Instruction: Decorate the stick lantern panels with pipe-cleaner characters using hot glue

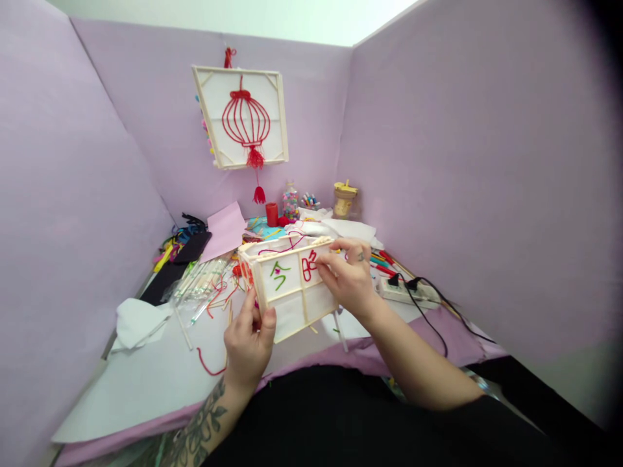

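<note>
Lilac panels (462, 130) surround a cluttered desk (141, 383), above which the left hand (249, 344) grips a white box (287, 314) while the right hand (350, 275), pinched narrow at its face, is apparently setting red strokes (305, 269) beside 1 green character (279, 275) reading 今, which calls for careful alignment; no brand is legible.

Craft Booth in Full Colour!

And it's a craft workspace, folks, boxed in by pale purple partitions (462, 143)! Across the white-covered table (131, 389): pink paper (226, 230), a jar of colourful little balls (291, 203), a bunch of pens (309, 202) and a power strip (396, 292). There's a white-panelled box (287, 314) carrying green and red characters, and on the back partition hangs a red lantern design (246, 120) (tassel (259, 194) and all)!
</note>
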A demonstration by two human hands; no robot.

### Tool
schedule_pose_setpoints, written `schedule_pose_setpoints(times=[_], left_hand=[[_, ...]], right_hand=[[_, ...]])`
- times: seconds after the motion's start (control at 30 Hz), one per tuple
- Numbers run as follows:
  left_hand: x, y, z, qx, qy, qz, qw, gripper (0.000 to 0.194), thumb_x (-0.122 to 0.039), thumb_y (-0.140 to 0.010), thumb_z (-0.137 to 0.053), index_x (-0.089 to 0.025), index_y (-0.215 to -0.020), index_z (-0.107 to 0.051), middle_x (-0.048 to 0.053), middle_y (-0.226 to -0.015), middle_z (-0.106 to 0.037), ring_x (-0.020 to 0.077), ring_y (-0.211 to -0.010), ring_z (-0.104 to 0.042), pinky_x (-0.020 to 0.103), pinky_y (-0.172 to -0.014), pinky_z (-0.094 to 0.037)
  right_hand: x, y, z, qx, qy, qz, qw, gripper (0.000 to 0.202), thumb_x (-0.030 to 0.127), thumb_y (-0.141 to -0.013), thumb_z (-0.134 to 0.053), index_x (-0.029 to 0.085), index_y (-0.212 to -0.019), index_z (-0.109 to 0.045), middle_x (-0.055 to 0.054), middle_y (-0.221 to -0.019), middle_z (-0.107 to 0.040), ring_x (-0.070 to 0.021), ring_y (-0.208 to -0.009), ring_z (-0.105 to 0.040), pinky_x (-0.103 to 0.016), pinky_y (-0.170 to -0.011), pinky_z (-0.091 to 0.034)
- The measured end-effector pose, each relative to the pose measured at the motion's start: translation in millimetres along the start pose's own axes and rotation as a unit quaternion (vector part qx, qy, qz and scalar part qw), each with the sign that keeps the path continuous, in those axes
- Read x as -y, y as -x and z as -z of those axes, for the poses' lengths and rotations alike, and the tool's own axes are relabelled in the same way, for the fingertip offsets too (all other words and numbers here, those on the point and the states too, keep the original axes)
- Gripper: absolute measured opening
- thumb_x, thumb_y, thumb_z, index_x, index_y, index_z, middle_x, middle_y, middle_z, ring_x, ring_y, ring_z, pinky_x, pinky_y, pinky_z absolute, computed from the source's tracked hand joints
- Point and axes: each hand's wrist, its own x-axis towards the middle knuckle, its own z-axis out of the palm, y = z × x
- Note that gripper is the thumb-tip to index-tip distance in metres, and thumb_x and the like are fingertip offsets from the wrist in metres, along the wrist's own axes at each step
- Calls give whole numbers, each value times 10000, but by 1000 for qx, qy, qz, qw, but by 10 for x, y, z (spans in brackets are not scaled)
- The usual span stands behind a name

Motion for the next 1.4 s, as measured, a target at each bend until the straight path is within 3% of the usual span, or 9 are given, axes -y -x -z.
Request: schedule_pose_setpoints(times=[0.27,0.47,0.7,0.9,1.4], left_hand=[[-13,-6,2,5,-1,8,1000,445,-295,-912,-547,-93,-1309,-544,-68,-576,-512,72,-492,-488,176,-546,-443],[-4,8,-7,4,7,8,1000,449,-279,-909,-559,-96,-1318,-534,-66,-585,-514,69,-502,-490,175,-554,-444],[-24,-14,-1,0,-3,-2,1000,438,-286,-916,-553,-83,-1304,-540,-67,-585,-513,69,-499,-497,176,-552,-435],[-37,-18,5,-1,-3,5,1000,434,-314,-923,-537,-86,-1292,-550,-70,-571,-508,70,-480,-498,176,-540,-439],[-20,1,-6,-3,-3,13,1000,443,-322,-916,-538,-98,-1298,-556,-62,-568,-525,75,-484,-501,183,-539,-445]], right_hand=[[22,-29,12,-9,9,0,1000,75,200,-851,-649,232,-799,-692,-64,-986,-504,-228,-1002,-473,-391,-930,-398],[16,-32,13,3,-18,-44,999,78,231,-854,-650,260,-802,-701,-56,-950,-509,-235,-981,-485,-416,-902,-411],[-6,133,115,-65,-67,-84,992,125,211,-869,-613,253,-940,-707,-47,-893,-533,-212,-875,-532,-407,-801,-450],[5,216,96,-41,-42,-41,997,157,205,-865,-618,267,-960,-726,-56,-926,-563,-229,-925,-530,-427,-832,-446],[-8,166,14,-26,-69,-89,993,153,232,-869,-611,281,-912,-750,-59,-927,-588,-232,-934,-531,-428,-838,-442]])
